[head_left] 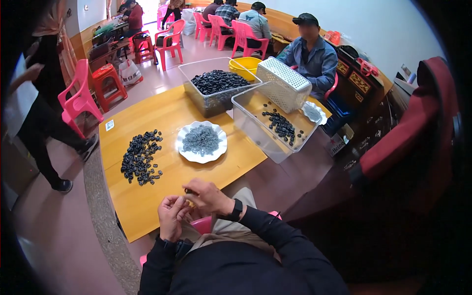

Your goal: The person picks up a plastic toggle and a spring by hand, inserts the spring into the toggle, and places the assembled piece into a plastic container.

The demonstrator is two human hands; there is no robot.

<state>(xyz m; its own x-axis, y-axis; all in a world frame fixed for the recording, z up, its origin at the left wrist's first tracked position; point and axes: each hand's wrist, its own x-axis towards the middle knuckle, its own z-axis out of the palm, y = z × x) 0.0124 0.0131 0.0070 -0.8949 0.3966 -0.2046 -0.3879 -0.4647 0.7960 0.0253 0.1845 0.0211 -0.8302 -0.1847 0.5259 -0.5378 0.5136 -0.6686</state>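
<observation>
Pinching a small black piece [188, 191] between the fingers of the right hand [210, 194], by the near edge of the tabletop [140, 209]. Holding the left hand [171, 216] just beside, on the left, with thumb and fingertip pressed together; too small to tell anything caught between them, or any contact with the piece. Wearing a dark watch [237, 210] on the right wrist.

To the left on the tabletop, a loose spread of black pieces [140, 157]. To the right of that, a white plate [202, 159] with a wavy rim, heaped with small grey parts [201, 140]. At the far side, a large clear bin [197, 101], piled with more pieces of the black kind, and near it a yellow basin [248, 64]. On the right, a second clear bin [279, 154] with a scatter of black ones inside, and a white perforated basket [282, 81] tilted at its far end. Beyond, on the far right, a seated person [312, 64] in a blue shirt and dark cap. Nearer on the right, a dark red jacket [398, 132].
</observation>
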